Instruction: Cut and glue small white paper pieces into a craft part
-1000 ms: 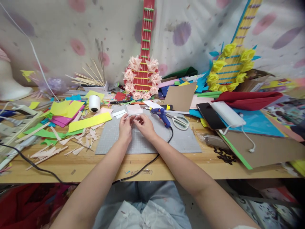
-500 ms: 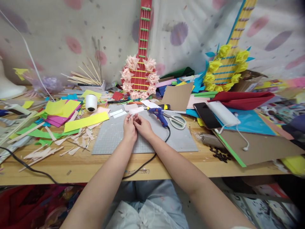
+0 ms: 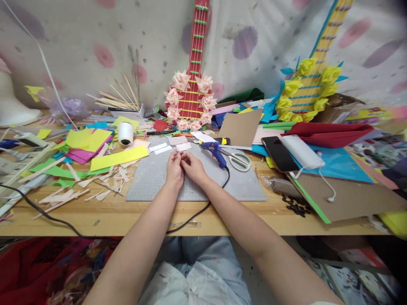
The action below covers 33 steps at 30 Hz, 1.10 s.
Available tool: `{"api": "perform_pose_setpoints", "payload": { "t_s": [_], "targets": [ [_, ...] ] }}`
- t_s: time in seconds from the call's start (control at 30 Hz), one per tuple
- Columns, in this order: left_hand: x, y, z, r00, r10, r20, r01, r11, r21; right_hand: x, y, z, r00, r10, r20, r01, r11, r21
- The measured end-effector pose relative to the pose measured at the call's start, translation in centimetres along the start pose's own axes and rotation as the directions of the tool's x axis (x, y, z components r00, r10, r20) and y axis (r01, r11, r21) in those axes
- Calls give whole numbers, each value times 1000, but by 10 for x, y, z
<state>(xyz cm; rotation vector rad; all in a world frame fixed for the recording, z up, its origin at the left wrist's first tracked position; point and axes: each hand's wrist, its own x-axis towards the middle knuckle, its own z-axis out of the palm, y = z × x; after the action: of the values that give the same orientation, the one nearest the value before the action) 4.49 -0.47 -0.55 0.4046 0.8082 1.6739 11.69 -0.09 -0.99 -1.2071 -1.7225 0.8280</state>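
Note:
My left hand (image 3: 174, 168) and my right hand (image 3: 193, 166) meet over the grey cutting mat (image 3: 152, 182), fingertips pinched together. Whatever lies between the fingers is too small and too covered to name. Just beyond the fingertips are small white paper strips (image 3: 163, 150) and a pale pink piece of paper (image 3: 178, 140). To the right of my right hand, a blue glue gun (image 3: 216, 153) rests on the mat, its black cord running under my right forearm. Scissors with pale grey handles (image 3: 241, 162) lie beside it.
A red paper guitar with pink flowers (image 3: 190, 101) stands at the back, a yellow one (image 3: 305, 93) to its right. Paper scraps (image 3: 66, 195) and a yellow strip (image 3: 119, 158) cover the left. A phone (image 3: 279, 153) and white power bank (image 3: 303, 151) lie right.
The whole view has shifted slightly, so the table's things appear a little further right. Both hands keep their fingertips together at nearly the same spot over the mat.

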Motion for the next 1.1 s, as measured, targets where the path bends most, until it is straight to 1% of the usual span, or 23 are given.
{"api": "perform_pose_setpoints", "payload": {
  "t_s": [0.1,0.2,0.27,0.47,0.63,0.77,0.93,1.1],
  "targets": [
    [0,4,-2,1000,8,26,-10,997,82,0,4,-3,999,36,-13,-35,997,75],
    [2,9,-5,998,54,-9,-53,993,102,2,10,-6,998,62,-3,-61,982,181],
    [4,12,-7,997,73,-39,-69,992,106,2,12,-8,998,67,14,-69,975,209],
    [6,16,-8,997,56,-56,-49,992,116,0,9,-9,997,62,36,-68,982,175],
    [5,18,-7,998,7,-65,1,992,122,0,9,-10,998,49,42,-54,988,142],
    [5,19,-8,1000,-13,-28,16,992,127,-1,8,-11,998,14,58,-21,992,121],
    [5,21,-8,1000,-16,9,15,996,88,-2,7,-13,998,-21,66,16,997,75],
    [6,22,-7,999,-37,36,35,998,52,-2,6,-13,998,-29,52,26,998,49]
  ]
}}
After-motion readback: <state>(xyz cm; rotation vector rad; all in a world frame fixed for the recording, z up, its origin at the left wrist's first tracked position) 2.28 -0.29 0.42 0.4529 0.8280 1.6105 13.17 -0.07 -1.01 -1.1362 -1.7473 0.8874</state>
